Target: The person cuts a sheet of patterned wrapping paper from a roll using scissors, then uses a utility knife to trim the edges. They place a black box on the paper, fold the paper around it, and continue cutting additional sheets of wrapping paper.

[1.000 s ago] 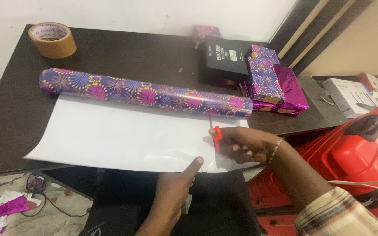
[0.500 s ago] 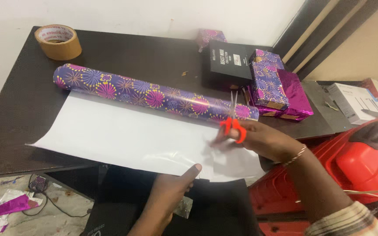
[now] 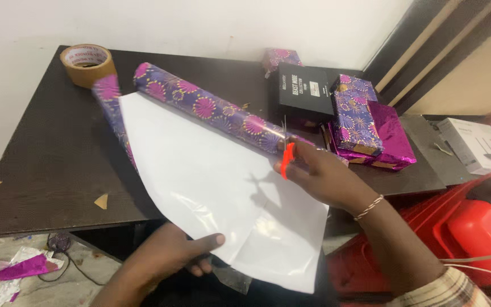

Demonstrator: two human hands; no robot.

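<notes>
— While the left hand [image 3: 169, 253] pinches the near edge of the white sheet [image 3: 206, 176] lying on the table [image 3: 52, 165], what holds the scissors [image 3: 286, 154]?

— Right hand [image 3: 319, 176], closed around the orange handles, beside the paper roll [image 3: 211, 108]; blades blurred, probably open.

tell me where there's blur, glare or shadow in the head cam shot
Head view: motion blur smears the far-left end of the wrapping paper roll; soft glare sheens the white sheet near the left hand; the right hand and orange-handled scissors cast a faint shadow on the sheet; the tape roll stays fairly sharp.
</notes>
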